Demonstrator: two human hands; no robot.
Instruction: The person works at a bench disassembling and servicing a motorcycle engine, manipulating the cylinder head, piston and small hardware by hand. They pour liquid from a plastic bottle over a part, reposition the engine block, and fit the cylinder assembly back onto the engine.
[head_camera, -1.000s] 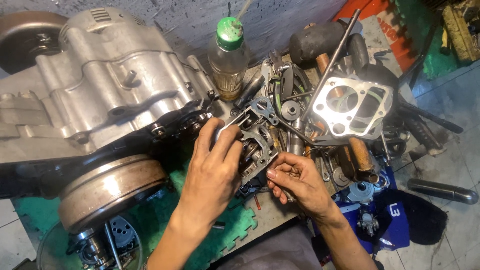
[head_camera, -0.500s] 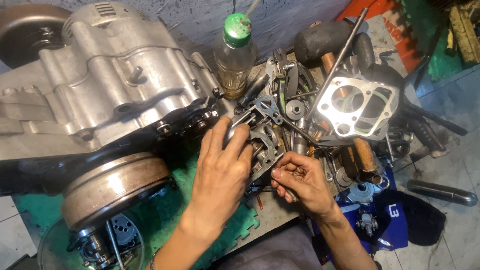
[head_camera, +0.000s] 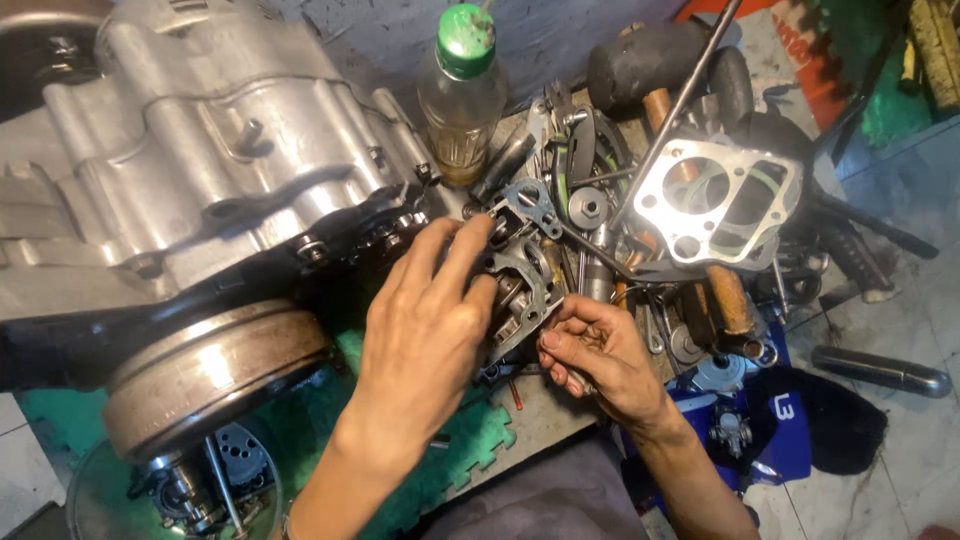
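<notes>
The small grey cast-metal engine part with holes and a gear inside (head_camera: 520, 290) lies at the middle of the cluttered floor, just right of the large silver aluminium engine crankcase (head_camera: 200, 170) and in front of the clear plastic bottle with a green cap (head_camera: 462, 95). The left hand (head_camera: 425, 340) rests flat over its left side, fingers (head_camera: 470, 245) stretched out and pressing on its top edge rather than curled around it. The right hand (head_camera: 598, 355) sits just beside the part's lower right corner, its fingers bent in close together and pinched at the tips against the part's rim; whether they hold some small piece between them cannot be told.

A thin grey gasket-like plate (head_camera: 530, 205) lies touching the part's upper end. To the right stands a silver cylinder block with a big round bore (head_camera: 715, 205), with a long steel rod (head_camera: 680, 100) leaning across it and a black rubber mallet head (head_camera: 640, 65) behind. A round grey clutch drum (head_camera: 215, 375) sits at the lower left on green foam floor matting (head_camera: 470, 445). A blue cloth (head_camera: 775, 415) lies near the right wrist.
</notes>
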